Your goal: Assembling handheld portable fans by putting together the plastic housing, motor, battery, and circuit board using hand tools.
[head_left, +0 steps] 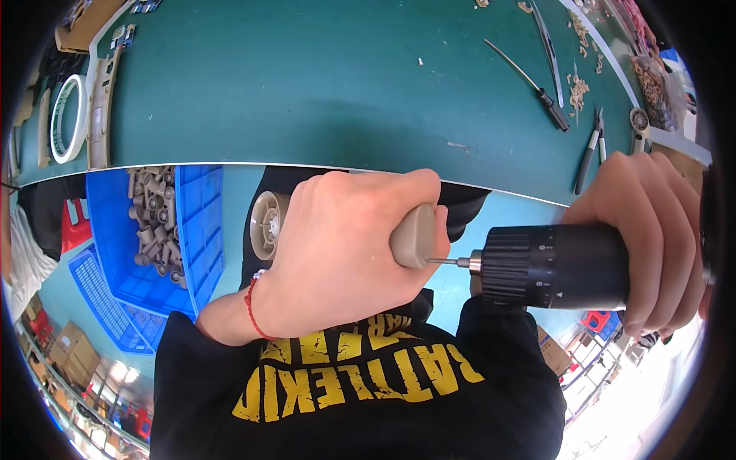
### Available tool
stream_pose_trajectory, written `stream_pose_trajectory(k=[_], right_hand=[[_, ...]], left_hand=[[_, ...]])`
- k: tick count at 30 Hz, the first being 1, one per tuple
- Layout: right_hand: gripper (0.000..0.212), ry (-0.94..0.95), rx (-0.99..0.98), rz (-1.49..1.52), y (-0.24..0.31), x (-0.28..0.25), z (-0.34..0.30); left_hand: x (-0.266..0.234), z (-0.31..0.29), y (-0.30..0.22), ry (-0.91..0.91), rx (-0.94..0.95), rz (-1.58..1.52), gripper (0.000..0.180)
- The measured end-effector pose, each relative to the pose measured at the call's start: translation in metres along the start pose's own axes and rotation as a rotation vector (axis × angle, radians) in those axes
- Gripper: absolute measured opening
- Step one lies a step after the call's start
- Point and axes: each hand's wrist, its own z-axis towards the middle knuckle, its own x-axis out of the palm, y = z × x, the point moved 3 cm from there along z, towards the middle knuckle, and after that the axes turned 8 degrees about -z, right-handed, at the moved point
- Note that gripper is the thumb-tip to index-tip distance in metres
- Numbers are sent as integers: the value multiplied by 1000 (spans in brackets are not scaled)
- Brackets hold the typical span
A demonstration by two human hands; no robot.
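Observation:
My left hand [349,234], with a red cord round its wrist, is closed round a grey-beige plastic housing [414,236]. The housing's rounded end sticks out to the right between thumb and fingers. Left of the same hand shows an open round end [267,225] with a pale hub inside, seemingly part of this housing; the middle is covered by the hand. My right hand [652,238] grips a black electric screwdriver [556,266], held level and pointing left. Its thin bit meets the right side of the housing's end; the screw, if any, cannot be made out.
A green table [307,92] lies ahead. On its right are a screwdriver [548,107], tweezers [548,50], cutters [592,149] and plastic scraps [578,93]. A tape roll [69,119] sits at left. Below stands a blue crate [201,230] of similar grey parts.

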Motion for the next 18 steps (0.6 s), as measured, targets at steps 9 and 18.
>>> stream_pose_trajectory(k=[9, 18], right_hand=[[6, 34, -14, 28, 9, -9, 2], [5, 48, -27, 46, -6, -8, 0]], left_hand=[[-1, 0, 2, -10, 23, 53, 22], [1, -3, 3, -6, 16, 25, 23]])
